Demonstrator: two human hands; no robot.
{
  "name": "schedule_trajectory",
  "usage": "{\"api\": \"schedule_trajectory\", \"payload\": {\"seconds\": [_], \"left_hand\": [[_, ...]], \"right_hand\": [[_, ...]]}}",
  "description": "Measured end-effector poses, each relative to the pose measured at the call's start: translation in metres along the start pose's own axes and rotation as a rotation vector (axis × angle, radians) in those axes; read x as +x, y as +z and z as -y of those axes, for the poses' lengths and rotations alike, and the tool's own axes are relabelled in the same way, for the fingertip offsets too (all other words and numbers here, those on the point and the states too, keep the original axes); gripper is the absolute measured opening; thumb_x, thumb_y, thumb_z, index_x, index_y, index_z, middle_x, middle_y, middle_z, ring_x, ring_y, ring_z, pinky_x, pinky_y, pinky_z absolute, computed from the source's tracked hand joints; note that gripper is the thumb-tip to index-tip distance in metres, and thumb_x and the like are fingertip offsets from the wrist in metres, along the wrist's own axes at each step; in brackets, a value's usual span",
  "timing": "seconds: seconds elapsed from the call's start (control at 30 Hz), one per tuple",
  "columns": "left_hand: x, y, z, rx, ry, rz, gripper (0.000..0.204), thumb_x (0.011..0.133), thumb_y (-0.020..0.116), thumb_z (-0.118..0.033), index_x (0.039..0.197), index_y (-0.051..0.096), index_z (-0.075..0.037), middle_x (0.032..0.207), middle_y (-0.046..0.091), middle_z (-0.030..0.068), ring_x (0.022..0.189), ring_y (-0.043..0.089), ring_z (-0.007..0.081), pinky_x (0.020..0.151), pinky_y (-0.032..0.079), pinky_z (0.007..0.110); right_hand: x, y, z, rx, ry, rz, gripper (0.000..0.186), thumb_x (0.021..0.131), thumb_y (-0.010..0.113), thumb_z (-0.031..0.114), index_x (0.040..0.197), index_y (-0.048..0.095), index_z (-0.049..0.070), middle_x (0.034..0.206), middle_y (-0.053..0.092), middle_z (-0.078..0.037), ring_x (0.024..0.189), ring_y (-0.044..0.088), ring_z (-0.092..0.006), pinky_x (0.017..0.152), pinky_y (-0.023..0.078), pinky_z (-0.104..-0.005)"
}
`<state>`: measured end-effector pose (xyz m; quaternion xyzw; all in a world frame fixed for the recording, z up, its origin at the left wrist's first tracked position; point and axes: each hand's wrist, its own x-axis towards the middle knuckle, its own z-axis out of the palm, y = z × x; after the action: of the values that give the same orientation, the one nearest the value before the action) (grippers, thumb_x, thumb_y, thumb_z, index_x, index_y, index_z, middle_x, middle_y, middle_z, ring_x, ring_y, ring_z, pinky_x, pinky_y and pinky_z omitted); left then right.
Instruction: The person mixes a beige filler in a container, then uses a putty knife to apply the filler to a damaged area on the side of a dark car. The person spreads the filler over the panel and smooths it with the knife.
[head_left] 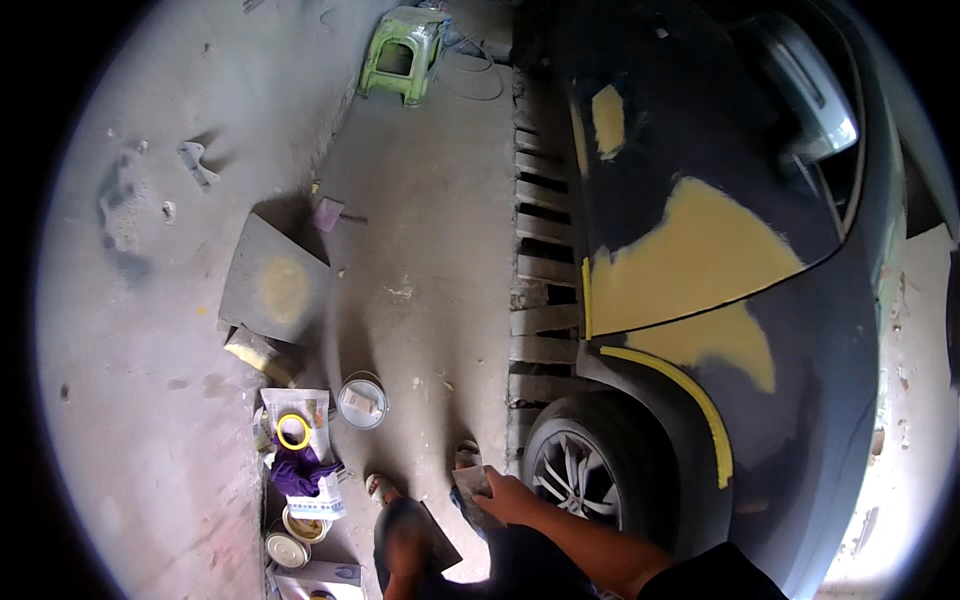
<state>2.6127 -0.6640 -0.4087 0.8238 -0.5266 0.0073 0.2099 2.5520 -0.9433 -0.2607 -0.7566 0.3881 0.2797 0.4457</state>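
My right hand (508, 498) reaches in from the lower right, its fingers closed on a flat grey-brown piece (476, 488); its exact kind cannot be made out. My left hand (405, 552) is low in the middle, smeared, with its fingers unclear. Beside it is a dark, flat, angular sheet (437, 542); whether the hand grips it cannot be told. To the right stands a dark grey car (680, 120) with yellowish filler patches (700, 245) on its side. Yellow tape (690, 392) follows the wheel arch above the wheel (590, 465).
A round tin (362, 402) stands left of my feet. Near it lie a newspaper (313, 405), a yellow tape roll (293, 431), a purple cloth (300, 473) and an open tub (306, 524). A grey board (255, 300) leans at the wall; a green stool (402, 60) stands farther off. A slatted floor drain (543, 270) runs along the car.
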Motion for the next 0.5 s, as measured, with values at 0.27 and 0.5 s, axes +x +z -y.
{"api": "schedule_trajectory", "payload": {"seconds": [0.27, 0.5], "left_hand": [[0.119, 0.042, 0.027, -0.691, -0.784, -0.038, 0.022, 0.081, 0.057, -0.009, 0.101, 0.059, -0.002, 0.097, 0.059, 0.0166, 0.086, 0.057, 0.0317, 0.075, 0.046, 0.039], [0.150, 0.061, 0.099, -1.248, -1.082, 0.144, 0.026, 0.088, 0.060, -0.025, 0.094, 0.059, 0.000, 0.080, 0.052, 0.0152, 0.079, 0.053, 0.0317, 0.071, 0.042, 0.042]], "right_hand": [[0.091, 0.074, -0.064, -0.567, -0.390, 0.448, 0.034, 0.091, 0.042, 0.013, 0.122, 0.054, 0.008, 0.108, 0.061, -0.021, 0.094, 0.063, -0.0366, 0.078, 0.050, -0.0506], [0.227, 0.061, -0.053, 0.141, -0.144, -0.024, 0.043, 0.084, 0.063, 0.009, 0.121, 0.044, 0.000, 0.098, 0.066, -0.018, 0.087, 0.066, -0.0226, 0.076, 0.052, -0.0355]]}}
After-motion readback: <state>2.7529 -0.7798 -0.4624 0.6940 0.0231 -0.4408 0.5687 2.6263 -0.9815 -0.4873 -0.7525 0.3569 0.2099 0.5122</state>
